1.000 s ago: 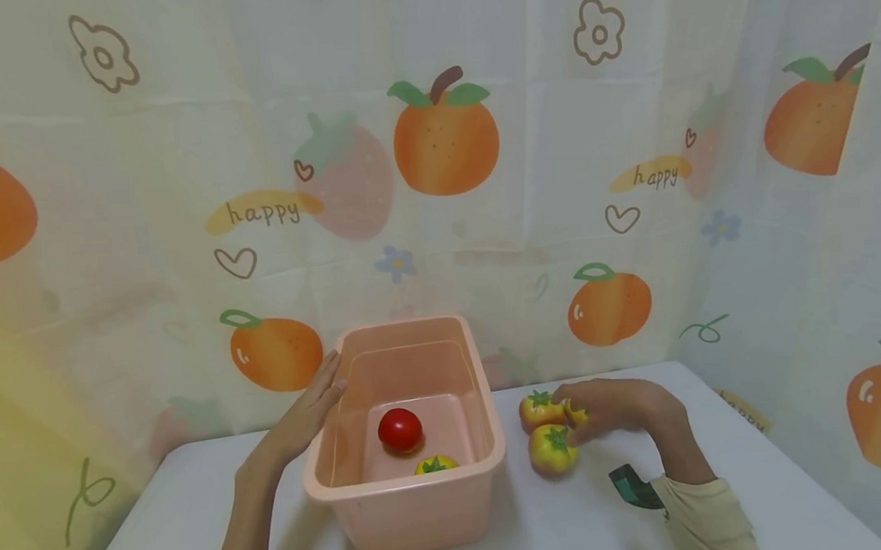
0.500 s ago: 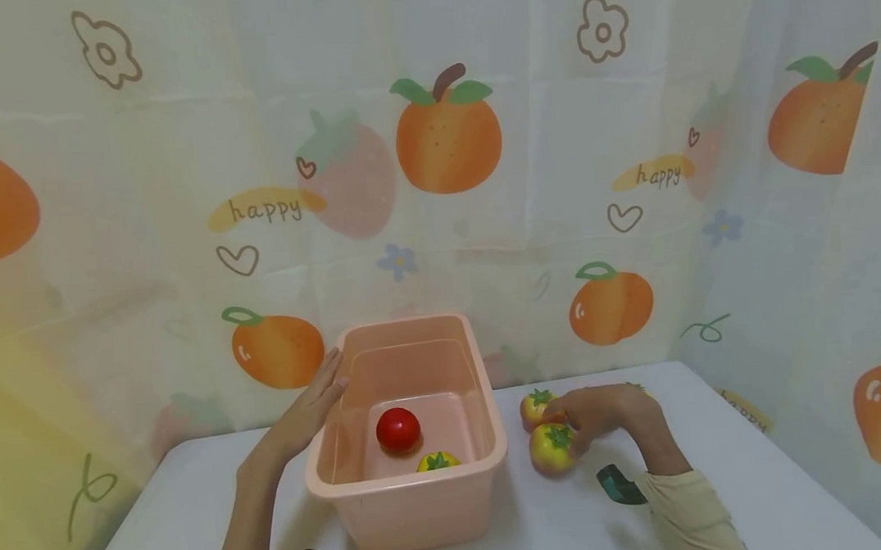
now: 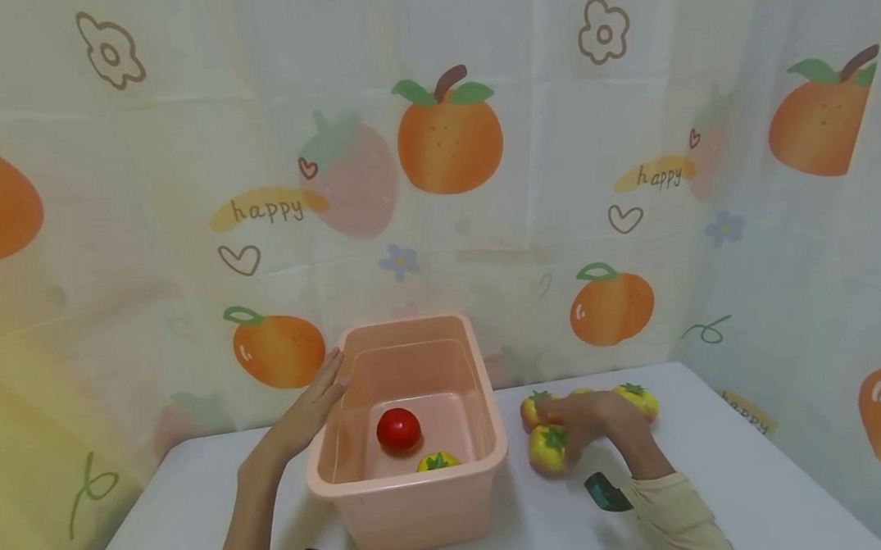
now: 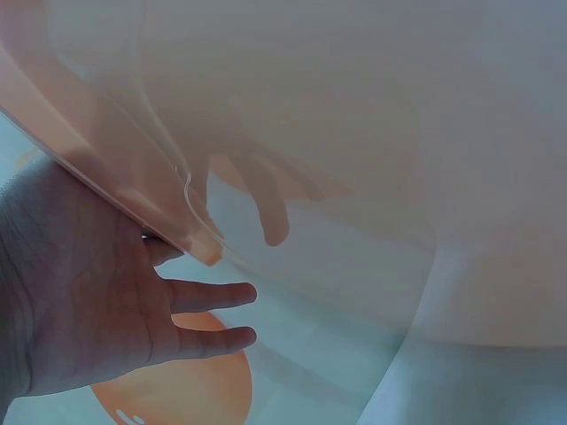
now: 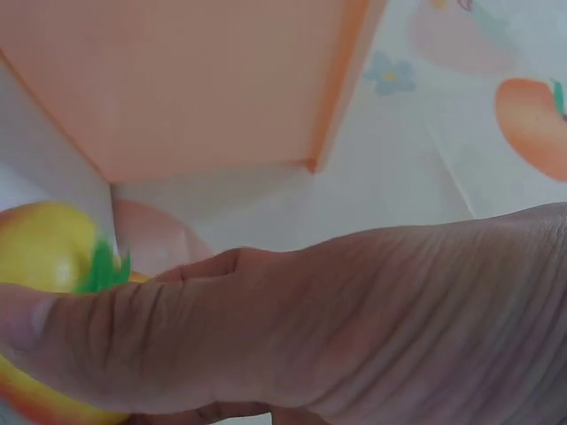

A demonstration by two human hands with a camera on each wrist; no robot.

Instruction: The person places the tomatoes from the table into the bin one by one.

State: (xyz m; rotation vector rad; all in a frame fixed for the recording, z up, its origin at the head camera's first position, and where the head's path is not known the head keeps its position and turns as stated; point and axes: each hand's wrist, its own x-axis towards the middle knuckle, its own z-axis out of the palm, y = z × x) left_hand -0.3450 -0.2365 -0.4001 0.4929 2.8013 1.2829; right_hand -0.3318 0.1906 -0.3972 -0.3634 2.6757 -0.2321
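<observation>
A pink plastic tub (image 3: 414,518) stands mid-table, holding a red tomato (image 3: 399,430) and a yellow tomato (image 3: 438,461) with a green calyx. My left hand (image 3: 302,416) rests along the tub's left rim, fingers straight; the left wrist view shows them extended beside the tub wall (image 4: 106,150). To the tub's right, my right hand (image 3: 590,420) grips the nearest yellow-red tomato (image 3: 547,449). Its thumb (image 5: 53,323) crosses that fruit in the right wrist view. Another yellow-red tomato (image 3: 536,407) sits just behind, partly covered by the fingers.
Farther right lies a yellow tomato (image 3: 635,399), and a yellow bit of fruit (image 3: 582,390) peeks out behind the right hand. A fruit-print curtain (image 3: 439,250) hangs along the table's back edge. Dark wrist devices show near both forearms.
My right hand has shifted left onto the nearest yellow-red tomato, which has tipped slightly left. The far-right yellow tomato has come into view. My left hand has stayed at the tub.
</observation>
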